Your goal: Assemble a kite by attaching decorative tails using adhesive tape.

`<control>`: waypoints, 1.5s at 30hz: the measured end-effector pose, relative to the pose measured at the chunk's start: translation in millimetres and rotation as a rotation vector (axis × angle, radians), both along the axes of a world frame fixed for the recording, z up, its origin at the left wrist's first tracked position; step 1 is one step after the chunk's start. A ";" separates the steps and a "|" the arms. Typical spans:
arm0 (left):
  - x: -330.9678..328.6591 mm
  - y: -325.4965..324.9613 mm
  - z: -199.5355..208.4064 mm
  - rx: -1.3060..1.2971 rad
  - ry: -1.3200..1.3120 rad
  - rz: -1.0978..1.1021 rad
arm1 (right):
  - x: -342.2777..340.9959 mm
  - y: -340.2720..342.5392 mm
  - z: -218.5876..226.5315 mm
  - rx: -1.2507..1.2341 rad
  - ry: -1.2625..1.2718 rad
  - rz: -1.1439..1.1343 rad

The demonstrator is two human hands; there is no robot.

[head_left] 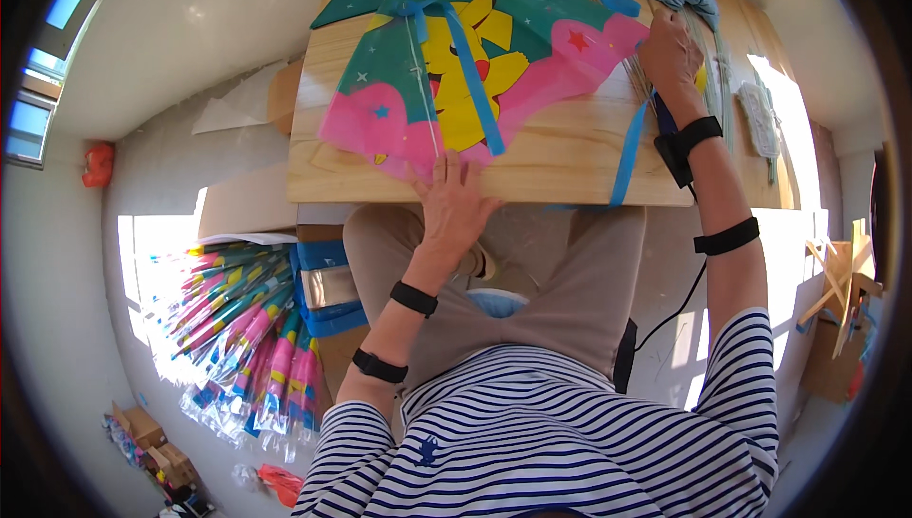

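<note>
Table [570, 159] carried a likely light, floppy kite [505, 72], best gripped by its rod [424, 81]; left hand [451, 203] spread at near edge, right hand [673, 55] apart, grip unclear.

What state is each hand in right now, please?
Left hand: open, fingers spread on the near edge of the kite.
Right hand: closed, at the kite's right tip; its grip is hidden.

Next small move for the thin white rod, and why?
Probably press the lower end of the thin white rod down with the left hand: it already rests right by that end on the pink, green and yellow plastic sheet, whereas the right hand is at the far right corner.
</note>
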State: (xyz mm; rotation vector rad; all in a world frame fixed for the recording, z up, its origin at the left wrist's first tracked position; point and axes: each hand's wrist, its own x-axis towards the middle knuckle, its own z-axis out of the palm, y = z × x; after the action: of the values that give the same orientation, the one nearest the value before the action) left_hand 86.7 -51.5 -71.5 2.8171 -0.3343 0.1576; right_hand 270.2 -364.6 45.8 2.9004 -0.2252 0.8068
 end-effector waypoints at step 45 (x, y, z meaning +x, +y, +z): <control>93.2 -17.0 -4.8 -0.020 -0.069 0.159 | -45.2 84.6 -156.2 0.252 0.144 0.502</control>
State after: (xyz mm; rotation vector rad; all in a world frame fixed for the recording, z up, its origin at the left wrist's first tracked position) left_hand 179.8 -68.5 -76.3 2.8222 -0.1218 0.2908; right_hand 225.0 -280.0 -110.5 3.2870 0.4674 0.6594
